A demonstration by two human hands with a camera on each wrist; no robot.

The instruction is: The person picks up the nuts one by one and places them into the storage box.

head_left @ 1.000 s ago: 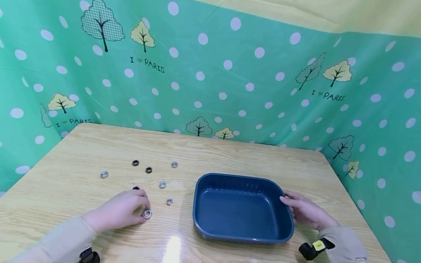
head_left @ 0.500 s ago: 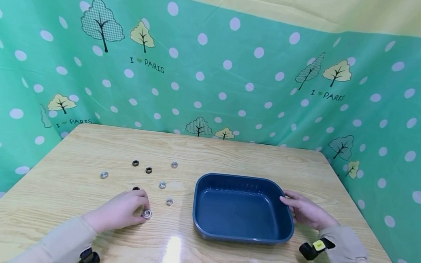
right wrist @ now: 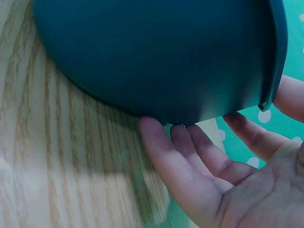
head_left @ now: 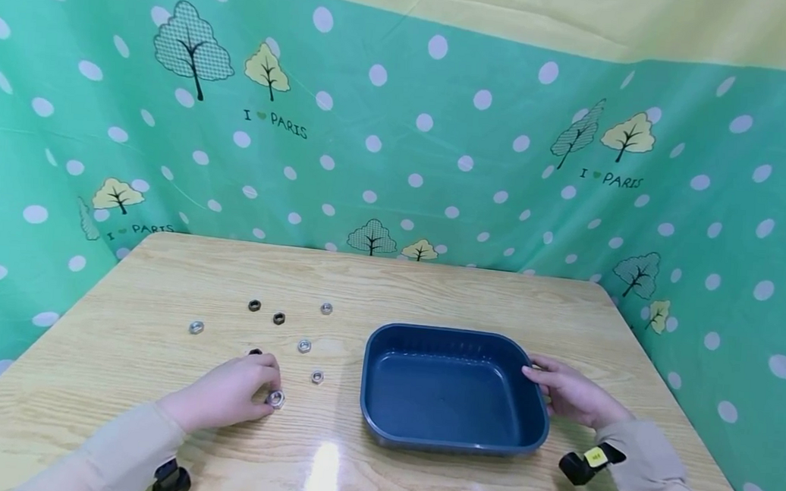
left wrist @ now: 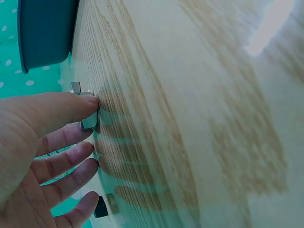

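My left hand (head_left: 235, 393) pinches a silver hex nut (head_left: 276, 398) between thumb and index finger, down at the tabletop. In the left wrist view that nut (left wrist: 89, 120) shows under the thumb, and the other fingers spread over the wood. A black nut (head_left: 255, 351) lies just beyond the knuckles, partly hidden by the hand. My right hand (head_left: 571, 391) holds the right side of a dark blue rectangular basin (head_left: 450, 446), thumb over the rim. The right wrist view has its fingers (right wrist: 183, 175) against the basin's outer wall.
Two black nuts lie farther back, one of them a black nut (head_left: 279, 318). Several silver nuts are scattered around, among them a silver nut (head_left: 317, 377) and a silver nut (head_left: 196, 327). The wooden table (head_left: 431, 282) meets a green dotted curtain (head_left: 399, 162) at its back edge.
The head view has shifted very slightly. The left hand stays on the silver nut and the right hand on the basin, with no clear movement of either.
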